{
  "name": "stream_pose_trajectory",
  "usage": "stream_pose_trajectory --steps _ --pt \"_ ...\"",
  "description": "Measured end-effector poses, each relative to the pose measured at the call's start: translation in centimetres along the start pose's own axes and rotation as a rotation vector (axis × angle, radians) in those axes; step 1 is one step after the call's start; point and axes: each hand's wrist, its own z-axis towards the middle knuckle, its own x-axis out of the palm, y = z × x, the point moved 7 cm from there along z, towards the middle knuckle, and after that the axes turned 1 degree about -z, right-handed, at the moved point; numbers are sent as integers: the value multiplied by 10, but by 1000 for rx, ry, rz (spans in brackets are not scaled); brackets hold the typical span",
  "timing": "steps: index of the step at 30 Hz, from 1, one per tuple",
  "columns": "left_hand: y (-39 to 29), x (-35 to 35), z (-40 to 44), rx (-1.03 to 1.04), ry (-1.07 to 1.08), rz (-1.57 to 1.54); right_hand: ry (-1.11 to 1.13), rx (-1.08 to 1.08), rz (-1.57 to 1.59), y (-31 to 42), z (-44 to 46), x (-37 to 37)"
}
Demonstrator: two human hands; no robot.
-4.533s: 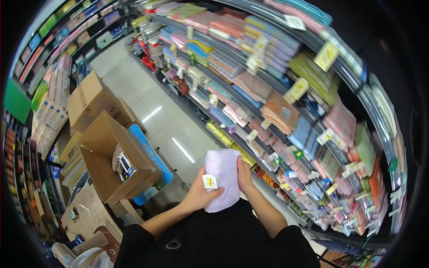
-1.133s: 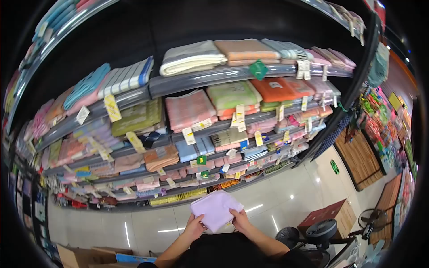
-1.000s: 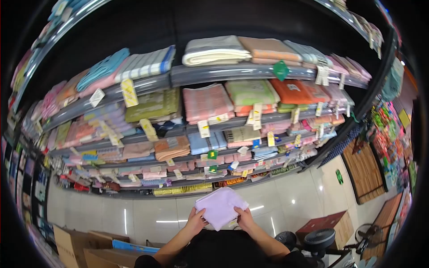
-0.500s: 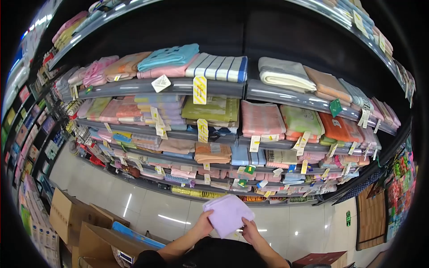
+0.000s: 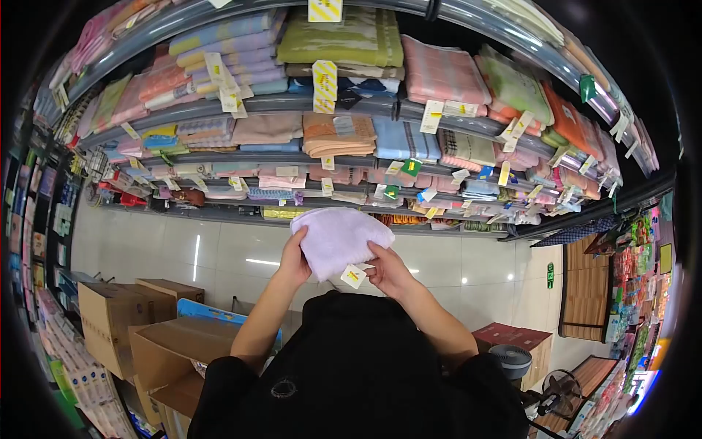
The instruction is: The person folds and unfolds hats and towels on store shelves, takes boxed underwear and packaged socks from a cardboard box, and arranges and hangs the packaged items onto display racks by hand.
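A folded pale lilac towel [image 5: 341, 240] is held up between my two hands, in front of my chest and below the shelves. My left hand [image 5: 294, 257] grips its left edge, thumb on the near face. At the lower right corner my right hand [image 5: 386, 269] is closed on the towel, with the thumb on top. A small white tag with a yellow mark [image 5: 353, 276] hangs from the towel's lower edge, beside the right fingers. The undersides of both grips are hidden by the cloth.
Ahead, shelves carry folded towels, among them a green one [image 5: 340, 36] and an orange one [image 5: 339, 134]. Open cardboard boxes [image 5: 117, 322] stand at the lower left, with a blue item [image 5: 208, 311] beside them. A red-topped box [image 5: 512, 336] and a fan [image 5: 561, 391] are at the right.
My view has tipped downward, so the shelves sit higher in it and my torso shows. The towel has turned in my hands, and its white tag has come into sight.
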Motion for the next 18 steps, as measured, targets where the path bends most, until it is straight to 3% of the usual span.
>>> stream_pose_trajectory --steps 8,10,11,12,15,18 --pt "-7 -27 9 -37 5 -27 55 72 73 -28 23 3" --pt "-7 -36 15 -26 25 -22 -55 31 217 -25 19 20" --pt "-15 -25 7 38 20 -1 -88 -44 162 -16 12 33" --pt "-20 -18 2 65 30 13 21 -23 27 -24 23 14" --pt "-33 0 -16 41 54 64 -204 -280 -126 -20 22 11" --pt "-57 21 -36 91 171 78 -150 -562 -15 10 8 39"
